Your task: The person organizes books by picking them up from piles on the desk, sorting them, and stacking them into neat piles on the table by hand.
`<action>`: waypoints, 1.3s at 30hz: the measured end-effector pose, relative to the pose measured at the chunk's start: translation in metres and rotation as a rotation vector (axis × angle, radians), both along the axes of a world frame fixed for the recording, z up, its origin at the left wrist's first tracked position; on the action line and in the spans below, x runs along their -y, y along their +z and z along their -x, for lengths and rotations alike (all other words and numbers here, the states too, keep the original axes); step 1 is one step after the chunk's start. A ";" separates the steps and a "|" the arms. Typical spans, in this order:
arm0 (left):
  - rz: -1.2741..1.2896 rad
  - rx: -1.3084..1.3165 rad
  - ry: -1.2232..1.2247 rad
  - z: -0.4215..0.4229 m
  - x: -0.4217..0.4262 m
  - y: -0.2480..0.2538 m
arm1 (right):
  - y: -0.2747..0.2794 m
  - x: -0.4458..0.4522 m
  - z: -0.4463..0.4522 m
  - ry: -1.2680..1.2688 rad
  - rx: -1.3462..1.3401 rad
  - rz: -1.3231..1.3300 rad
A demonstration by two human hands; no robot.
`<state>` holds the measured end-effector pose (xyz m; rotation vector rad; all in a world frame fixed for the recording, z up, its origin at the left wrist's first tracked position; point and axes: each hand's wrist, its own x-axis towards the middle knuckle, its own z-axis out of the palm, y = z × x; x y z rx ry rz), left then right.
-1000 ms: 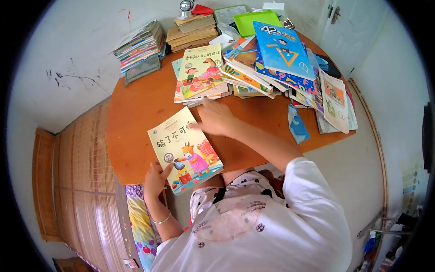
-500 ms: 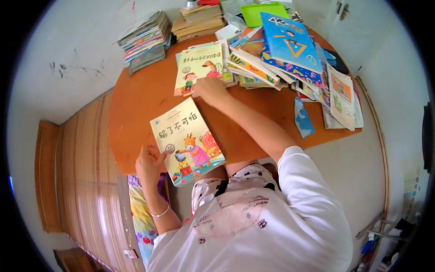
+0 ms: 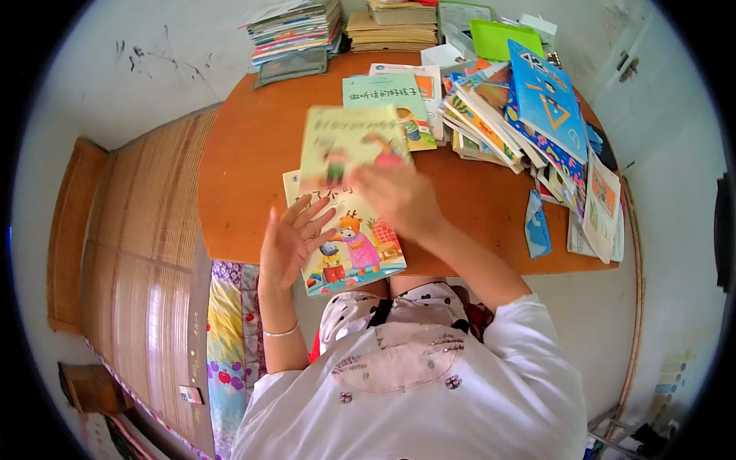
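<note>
My right hand (image 3: 399, 195) grips the lower edge of a yellow-green picture book (image 3: 345, 138), which is blurred by motion. That book hangs over the upper part of a cream picture book (image 3: 356, 257) with a deer in a pink dress on its cover. The cream book lies at the table's near edge. Raised beside its left side, my left hand (image 3: 291, 238) has its fingers spread and holds nothing. Farther back on the table lies a pale green picture book (image 3: 391, 103), partly covered by the yellow-green one.
On the brown table (image 3: 245, 176), a heap of books (image 3: 498, 115) with a blue book (image 3: 546, 103) on top spreads at the right. A magazine stack (image 3: 295, 34) and brown paper stack (image 3: 391, 34) stand at the back. A blue scrap (image 3: 537, 226) lies near the right edge.
My right hand has lifted the yellow-green book off the back pile and brought it toward me, uncovering the pale green book. My left hand has risen and spread its fingers. The view has shifted.
</note>
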<state>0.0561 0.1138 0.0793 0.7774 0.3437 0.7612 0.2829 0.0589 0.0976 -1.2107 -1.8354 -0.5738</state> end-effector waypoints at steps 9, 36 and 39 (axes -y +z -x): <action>0.147 -0.179 0.272 0.016 0.031 0.005 | -0.012 -0.017 -0.046 0.050 -0.114 0.475; 0.165 -0.057 0.192 0.014 0.048 0.006 | -0.023 0.041 0.001 0.028 -0.678 0.674; -0.063 -0.080 0.228 0.004 0.050 0.010 | -0.026 0.038 -0.006 0.386 -1.093 0.725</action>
